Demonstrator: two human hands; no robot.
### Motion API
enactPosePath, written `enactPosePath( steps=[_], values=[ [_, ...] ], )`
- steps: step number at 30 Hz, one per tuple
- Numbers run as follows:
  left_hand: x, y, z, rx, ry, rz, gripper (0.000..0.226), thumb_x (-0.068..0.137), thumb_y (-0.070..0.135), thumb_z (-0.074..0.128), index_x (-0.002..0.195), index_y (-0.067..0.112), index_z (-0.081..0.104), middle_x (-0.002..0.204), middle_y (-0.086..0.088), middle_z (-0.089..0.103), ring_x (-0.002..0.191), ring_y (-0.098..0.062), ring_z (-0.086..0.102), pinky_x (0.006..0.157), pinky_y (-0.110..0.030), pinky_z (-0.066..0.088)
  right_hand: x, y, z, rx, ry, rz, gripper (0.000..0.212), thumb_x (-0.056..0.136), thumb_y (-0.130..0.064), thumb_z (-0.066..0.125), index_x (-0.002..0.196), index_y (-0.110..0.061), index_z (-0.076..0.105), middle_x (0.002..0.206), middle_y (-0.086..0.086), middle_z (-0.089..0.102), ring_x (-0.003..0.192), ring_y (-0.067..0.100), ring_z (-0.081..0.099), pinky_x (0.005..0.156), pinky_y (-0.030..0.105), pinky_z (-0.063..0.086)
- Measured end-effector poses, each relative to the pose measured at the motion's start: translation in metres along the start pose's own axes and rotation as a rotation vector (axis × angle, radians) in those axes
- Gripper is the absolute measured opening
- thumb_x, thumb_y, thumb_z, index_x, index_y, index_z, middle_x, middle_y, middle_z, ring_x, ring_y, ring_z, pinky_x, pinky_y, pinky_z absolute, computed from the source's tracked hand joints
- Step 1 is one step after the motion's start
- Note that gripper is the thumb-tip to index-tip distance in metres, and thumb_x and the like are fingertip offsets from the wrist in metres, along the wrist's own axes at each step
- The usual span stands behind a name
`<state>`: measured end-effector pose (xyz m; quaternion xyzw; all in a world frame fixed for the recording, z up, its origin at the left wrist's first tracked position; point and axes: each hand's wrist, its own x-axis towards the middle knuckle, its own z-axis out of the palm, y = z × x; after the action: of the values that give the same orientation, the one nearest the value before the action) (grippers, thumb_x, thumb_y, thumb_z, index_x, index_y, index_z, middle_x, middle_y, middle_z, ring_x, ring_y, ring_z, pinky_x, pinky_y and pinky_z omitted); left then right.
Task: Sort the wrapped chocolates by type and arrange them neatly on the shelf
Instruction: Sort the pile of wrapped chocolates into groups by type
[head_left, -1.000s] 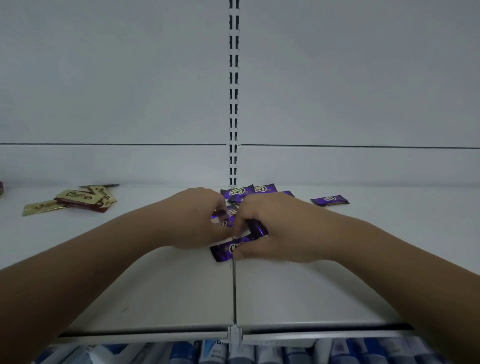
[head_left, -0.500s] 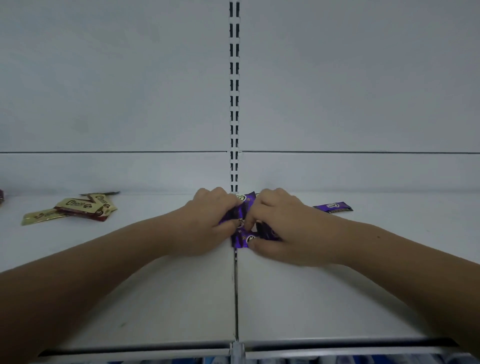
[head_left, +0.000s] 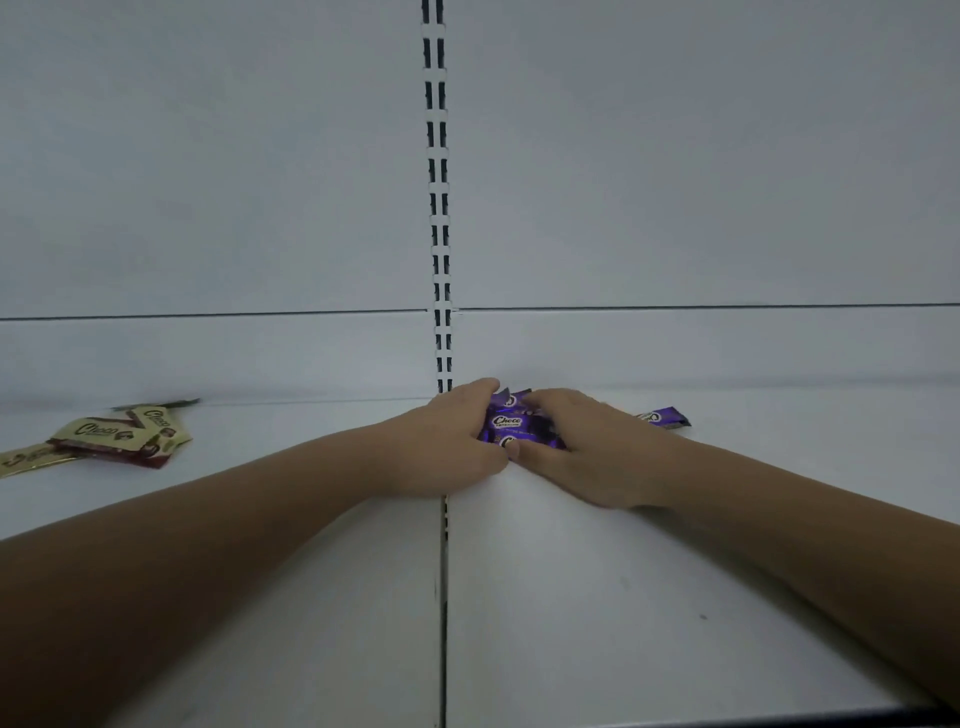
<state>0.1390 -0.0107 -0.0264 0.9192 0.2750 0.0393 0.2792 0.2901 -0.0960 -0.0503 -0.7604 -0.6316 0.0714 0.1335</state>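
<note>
A bunch of purple wrapped chocolates (head_left: 511, 423) sits near the back wall of the white shelf (head_left: 571, 597), just right of the centre seam. My left hand (head_left: 447, 447) cups the bunch from the left and my right hand (head_left: 587, 452) presses it from the right, so both hands close around it. One more purple chocolate (head_left: 662, 417) lies alone behind my right wrist. A small heap of gold and red wrapped chocolates (head_left: 114, 434) lies at the far left of the shelf.
A slotted upright (head_left: 436, 208) runs up the white back wall at the centre. The shelf's dark front edge (head_left: 727, 719) shows at the bottom right.
Both hands have pushed the loose purple chocolates together and slid them back toward the wall. The view has tilted up, hiding the lower shelf's goods.
</note>
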Motion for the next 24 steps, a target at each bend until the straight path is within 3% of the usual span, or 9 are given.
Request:
enactPosePath(
  steps=[3, 5, 7, 9, 12, 15, 17, 19, 24],
  values=[
    [0.011, 0.002, 0.003, 0.024, 0.022, 0.019, 0.061, 0.089, 0.026, 0.052, 0.143, 0.018, 0.024, 0.141, -0.004, 0.042, 0.120, -0.018, 0.045, 0.099, -0.031, 0.039, -0.001, -0.002, -0.008, 0.110, 0.017, -0.051, 0.044, 0.089, -0.053, 0.052, 0.119, -0.021, 0.052, 0.107, -0.004, 0.057, 0.092, 0.016, 0.056, 0.072, 0.029, 0.045],
    [0.012, 0.001, 0.003, 0.039, 0.028, 0.014, 0.073, 0.088, 0.030, 0.054, 0.148, 0.021, 0.015, 0.143, 0.000, 0.039, 0.116, -0.015, 0.045, 0.093, -0.024, 0.038, -0.006, 0.002, -0.016, 0.118, 0.069, -0.070, 0.048, 0.085, -0.053, 0.057, 0.119, -0.019, 0.055, 0.116, 0.000, 0.060, 0.105, 0.019, 0.057, 0.087, 0.038, 0.048],
    [0.009, -0.003, -0.001, 0.018, 0.027, -0.004, 0.077, 0.086, 0.029, 0.056, 0.149, 0.026, 0.012, 0.141, 0.002, 0.041, 0.104, -0.012, 0.051, 0.080, -0.018, 0.039, -0.014, 0.010, -0.026, 0.054, 0.085, 0.024, 0.070, 0.081, -0.059, 0.057, 0.137, -0.020, 0.042, 0.138, -0.001, 0.046, 0.127, 0.017, 0.043, 0.106, 0.037, 0.037],
    [0.002, -0.010, -0.005, 0.000, 0.024, -0.023, 0.078, 0.085, 0.028, 0.057, 0.148, 0.028, 0.011, 0.134, 0.003, 0.045, 0.087, -0.003, 0.053, 0.067, -0.013, 0.038, -0.021, 0.022, -0.029, 0.026, 0.022, 0.157, 0.082, 0.078, -0.067, 0.054, 0.142, -0.021, 0.031, 0.144, -0.001, 0.038, 0.133, 0.019, 0.034, 0.108, 0.039, 0.034],
    [-0.009, -0.010, -0.006, 0.041, 0.008, -0.051, 0.073, 0.087, 0.026, 0.056, 0.147, 0.023, 0.014, 0.127, 0.004, 0.046, 0.078, 0.000, 0.050, 0.062, -0.012, 0.038, -0.027, 0.025, -0.024, -0.023, -0.073, 0.181, 0.073, 0.083, -0.065, 0.049, 0.134, -0.014, 0.037, 0.136, 0.006, 0.045, 0.129, 0.024, 0.039, 0.104, 0.038, 0.037],
    [-0.010, -0.004, 0.000, 0.054, 0.006, -0.053, 0.050, 0.088, 0.024, 0.051, 0.133, 0.017, 0.030, 0.120, -0.002, 0.051, 0.088, -0.013, 0.055, 0.075, -0.028, 0.046, -0.025, 0.011, -0.021, 0.048, -0.053, 0.077, 0.055, 0.092, -0.046, 0.050, 0.130, -0.008, 0.041, 0.132, 0.008, 0.048, 0.116, 0.022, 0.047, 0.098, 0.033, 0.041],
    [-0.004, -0.002, 0.003, 0.050, 0.001, -0.074, 0.031, 0.086, 0.027, 0.050, 0.112, 0.017, 0.035, 0.118, -0.005, 0.052, 0.101, -0.024, 0.054, 0.086, -0.039, 0.046, -0.018, 0.003, -0.019, 0.096, -0.051, 0.001, 0.044, 0.094, -0.037, 0.050, 0.126, -0.008, 0.045, 0.123, 0.007, 0.051, 0.104, 0.016, 0.050, 0.086, 0.023, 0.042],
    [0.001, 0.000, 0.005, 0.047, 0.014, -0.053, 0.032, 0.077, 0.033, 0.046, 0.102, 0.015, 0.038, 0.106, -0.005, 0.052, 0.096, -0.026, 0.050, 0.085, -0.042, 0.045, -0.011, 0.000, -0.015, 0.110, -0.056, -0.053, 0.037, 0.094, -0.037, 0.050, 0.122, -0.013, 0.047, 0.119, 0.004, 0.050, 0.100, 0.014, 0.049, 0.082, 0.021, 0.039],
    [0.010, 0.003, 0.014, 0.023, 0.024, 0.042, 0.063, 0.070, 0.034, 0.038, 0.129, 0.014, 0.036, 0.122, -0.006, 0.046, 0.117, -0.021, 0.043, 0.100, -0.040, 0.039, 0.002, 0.003, -0.008, 0.123, -0.032, -0.102, 0.041, 0.093, -0.038, 0.049, 0.126, -0.016, 0.041, 0.121, -0.005, 0.042, 0.105, 0.010, 0.045, 0.088, 0.025, 0.037]
  ],
)
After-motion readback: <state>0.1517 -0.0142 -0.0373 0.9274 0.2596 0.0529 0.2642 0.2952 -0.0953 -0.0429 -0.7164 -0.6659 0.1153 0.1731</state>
